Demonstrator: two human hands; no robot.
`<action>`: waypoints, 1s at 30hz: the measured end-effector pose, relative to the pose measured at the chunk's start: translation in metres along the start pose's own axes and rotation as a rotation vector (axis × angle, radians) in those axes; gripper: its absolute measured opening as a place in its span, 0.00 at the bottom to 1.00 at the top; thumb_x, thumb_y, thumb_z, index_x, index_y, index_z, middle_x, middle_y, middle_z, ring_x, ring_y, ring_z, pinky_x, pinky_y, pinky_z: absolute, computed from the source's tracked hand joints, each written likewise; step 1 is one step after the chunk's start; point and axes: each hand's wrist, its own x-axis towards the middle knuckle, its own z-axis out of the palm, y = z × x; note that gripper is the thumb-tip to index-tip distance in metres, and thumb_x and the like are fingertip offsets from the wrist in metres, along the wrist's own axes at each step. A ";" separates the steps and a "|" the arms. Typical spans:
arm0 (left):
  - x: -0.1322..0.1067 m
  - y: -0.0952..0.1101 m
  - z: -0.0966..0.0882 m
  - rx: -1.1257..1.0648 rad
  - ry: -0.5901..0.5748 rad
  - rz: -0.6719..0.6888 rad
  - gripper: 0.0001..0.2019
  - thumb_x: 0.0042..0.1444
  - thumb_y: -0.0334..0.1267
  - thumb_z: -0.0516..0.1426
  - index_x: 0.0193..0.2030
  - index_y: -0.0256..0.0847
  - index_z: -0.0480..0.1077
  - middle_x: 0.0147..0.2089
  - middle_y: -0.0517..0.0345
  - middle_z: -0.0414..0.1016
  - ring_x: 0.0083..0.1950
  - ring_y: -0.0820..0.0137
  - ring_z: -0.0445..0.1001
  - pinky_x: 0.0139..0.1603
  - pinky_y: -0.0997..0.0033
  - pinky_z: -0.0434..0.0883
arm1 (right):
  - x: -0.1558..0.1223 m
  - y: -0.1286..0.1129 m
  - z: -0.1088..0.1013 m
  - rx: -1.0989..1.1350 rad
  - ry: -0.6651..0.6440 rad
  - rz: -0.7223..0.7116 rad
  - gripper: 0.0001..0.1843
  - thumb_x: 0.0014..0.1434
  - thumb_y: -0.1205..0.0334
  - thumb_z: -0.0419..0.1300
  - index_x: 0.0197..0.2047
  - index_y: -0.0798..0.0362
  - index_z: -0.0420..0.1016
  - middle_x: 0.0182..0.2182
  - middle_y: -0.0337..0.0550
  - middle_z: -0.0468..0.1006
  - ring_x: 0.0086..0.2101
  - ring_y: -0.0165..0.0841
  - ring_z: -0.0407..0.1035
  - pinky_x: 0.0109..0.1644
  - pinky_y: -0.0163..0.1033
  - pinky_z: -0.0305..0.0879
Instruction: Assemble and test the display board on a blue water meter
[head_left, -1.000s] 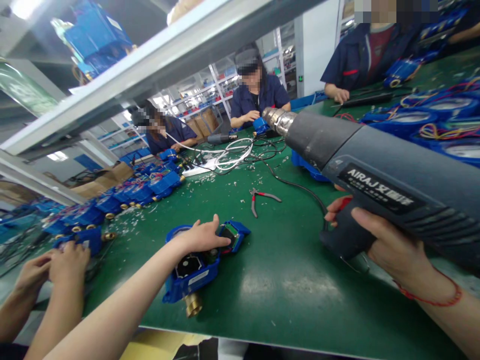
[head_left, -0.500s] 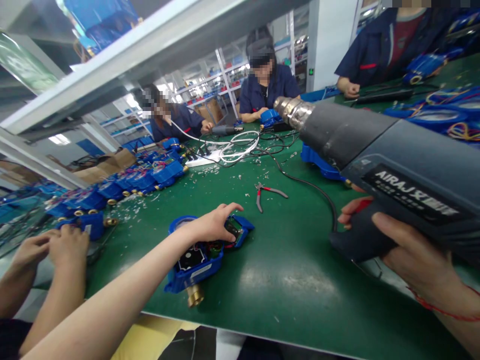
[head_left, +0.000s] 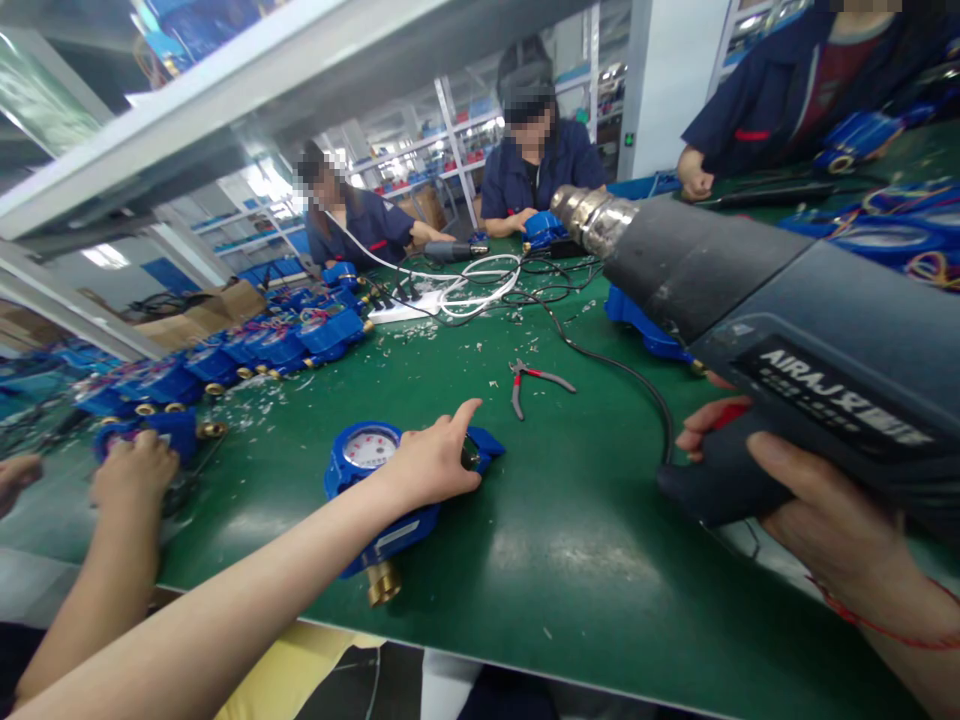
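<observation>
My right hand (head_left: 817, 500) is wrapped round the handle of a dark grey heat gun (head_left: 757, 290), its metal nozzle pointing to the far left. My left hand (head_left: 439, 455) reaches over a blue water meter (head_left: 367, 447) on the green table, thumb and index finger spread apart. It covers much of the meter's middle and part of the opened blue housing (head_left: 491, 450) at the right. A round white dial shows on the meter, and a brass fitting (head_left: 382, 583) sticks out at its near end. Cutting pliers (head_left: 536, 378) lie behind, handles apart.
At the left a co-worker's hand (head_left: 135, 465) rests on another blue meter. Several meters (head_left: 277, 345) stand in a row behind it. A white power strip (head_left: 409, 308) with tangled cables lies farther back. The heat gun's black cord (head_left: 637, 375) crosses the green table. Three people sit opposite.
My left hand has shifted and turned slightly over the meter, uncovering the dial and hiding the inner parts seen before. A co-worker's hand at the far left has pulled away leftward.
</observation>
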 end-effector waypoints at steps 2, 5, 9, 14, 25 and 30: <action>0.000 -0.002 0.000 0.010 0.001 0.008 0.45 0.48 0.42 0.58 0.71 0.45 0.41 0.53 0.45 0.71 0.51 0.53 0.74 0.50 0.58 0.70 | 0.000 0.000 0.001 0.023 -0.007 0.008 0.11 0.46 0.50 0.65 0.30 0.47 0.77 0.26 0.40 0.78 0.27 0.33 0.72 0.31 0.36 0.73; 0.000 -0.004 -0.001 0.022 -0.002 0.014 0.46 0.49 0.42 0.58 0.71 0.43 0.39 0.53 0.44 0.71 0.52 0.55 0.74 0.51 0.60 0.69 | -0.002 0.000 0.002 0.029 0.000 0.022 0.09 0.46 0.50 0.64 0.30 0.44 0.77 0.26 0.38 0.77 0.28 0.35 0.72 0.32 0.39 0.73; -0.001 -0.005 -0.003 0.046 -0.035 0.029 0.51 0.46 0.44 0.61 0.72 0.45 0.35 0.55 0.44 0.70 0.52 0.53 0.74 0.50 0.59 0.69 | -0.006 -0.001 0.003 0.019 0.007 0.042 0.06 0.49 0.50 0.61 0.31 0.37 0.77 0.28 0.34 0.76 0.30 0.37 0.71 0.35 0.44 0.71; -0.005 -0.002 -0.003 0.076 -0.049 0.025 0.51 0.46 0.40 0.60 0.72 0.46 0.33 0.54 0.45 0.70 0.52 0.52 0.74 0.51 0.58 0.69 | -0.006 -0.001 0.003 0.012 -0.002 0.070 0.05 0.49 0.51 0.61 0.30 0.36 0.77 0.29 0.33 0.76 0.31 0.37 0.71 0.37 0.44 0.70; 0.001 -0.018 -0.032 -0.071 -0.314 0.013 0.55 0.46 0.45 0.60 0.72 0.47 0.25 0.65 0.43 0.64 0.49 0.59 0.76 0.47 0.66 0.71 | -0.002 0.001 0.000 0.112 -0.008 0.105 0.17 0.42 0.44 0.69 0.32 0.45 0.78 0.28 0.40 0.78 0.28 0.33 0.73 0.32 0.36 0.74; 0.019 -0.038 -0.044 -0.170 -0.384 0.027 0.46 0.45 0.34 0.55 0.71 0.37 0.38 0.67 0.42 0.61 0.59 0.63 0.69 0.52 0.72 0.68 | -0.004 0.001 -0.002 0.123 0.017 0.115 0.18 0.41 0.46 0.70 0.36 0.43 0.79 0.29 0.39 0.79 0.30 0.33 0.73 0.35 0.35 0.75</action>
